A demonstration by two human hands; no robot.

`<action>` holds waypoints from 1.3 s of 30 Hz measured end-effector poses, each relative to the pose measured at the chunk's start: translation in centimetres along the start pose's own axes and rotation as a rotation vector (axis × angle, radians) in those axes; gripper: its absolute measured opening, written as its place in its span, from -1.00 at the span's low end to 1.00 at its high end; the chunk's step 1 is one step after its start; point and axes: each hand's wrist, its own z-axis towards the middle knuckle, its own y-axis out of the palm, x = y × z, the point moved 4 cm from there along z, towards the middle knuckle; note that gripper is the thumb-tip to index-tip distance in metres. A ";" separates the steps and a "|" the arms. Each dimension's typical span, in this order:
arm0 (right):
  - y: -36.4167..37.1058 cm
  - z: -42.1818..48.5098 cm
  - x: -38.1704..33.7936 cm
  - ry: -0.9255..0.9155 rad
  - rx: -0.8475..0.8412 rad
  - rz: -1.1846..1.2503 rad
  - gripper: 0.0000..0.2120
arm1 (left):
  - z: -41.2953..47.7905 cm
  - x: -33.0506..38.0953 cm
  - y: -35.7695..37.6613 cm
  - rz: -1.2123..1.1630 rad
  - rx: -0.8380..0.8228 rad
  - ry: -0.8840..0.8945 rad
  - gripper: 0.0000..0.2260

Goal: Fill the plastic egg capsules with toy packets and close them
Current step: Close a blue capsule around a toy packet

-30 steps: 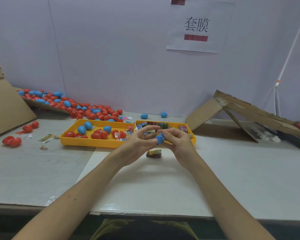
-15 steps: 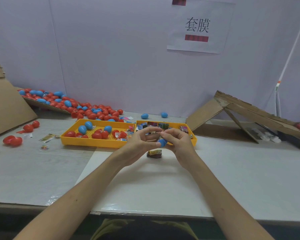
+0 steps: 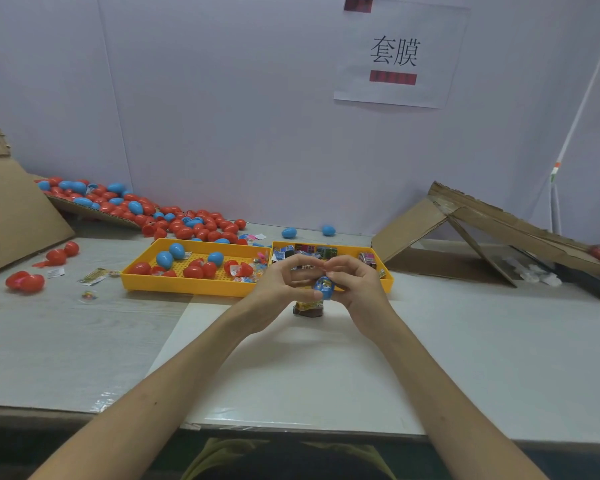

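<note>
above the table (image 3: 464, 341), right hand (image 3: 357, 289) grips a blue egg capsule (image 3: 326, 292), printed packet (image 3: 323, 282) showing; left hand (image 3: 281, 289) pinches its top.

Your left tray (image 3: 187, 291) holding capsules (image 3: 165, 259) and right tray (image 3: 388, 277) holding packets (image 3: 326, 251) sit side by side near the counter (image 3: 464, 341) back edge. Capsule pile (image 3: 187, 226) back-left corner, cardboard (image 3: 464, 216) back-right. Packet stack (image 3: 307, 308) just before right tray, under the capsule (image 3: 324, 288) your left hand (image 3: 281, 289) and right hand (image 3: 357, 289) pinch.

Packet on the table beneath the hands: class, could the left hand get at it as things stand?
Probably yes: the packet lies close below the left hand with nothing between, but that hand and the right hand hold the blue egg capsule.
</note>
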 end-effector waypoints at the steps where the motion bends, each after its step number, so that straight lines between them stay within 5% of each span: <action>1: 0.0 0.0 0.0 0.019 0.005 0.027 -0.80 | 0.0 0.0 0.0 -0.005 0.002 0.003 -0.58; 27: 0.5 -0.5 -0.5 0.003 -0.118 0.110 -0.65 | -0.5 0.4 -0.1 -0.519 -0.223 -0.066 -0.66; 39: 0.2 -0.5 -0.7 -0.023 -0.036 0.059 -0.67 | -0.6 0.5 0.3 -0.509 -0.217 -0.129 -0.58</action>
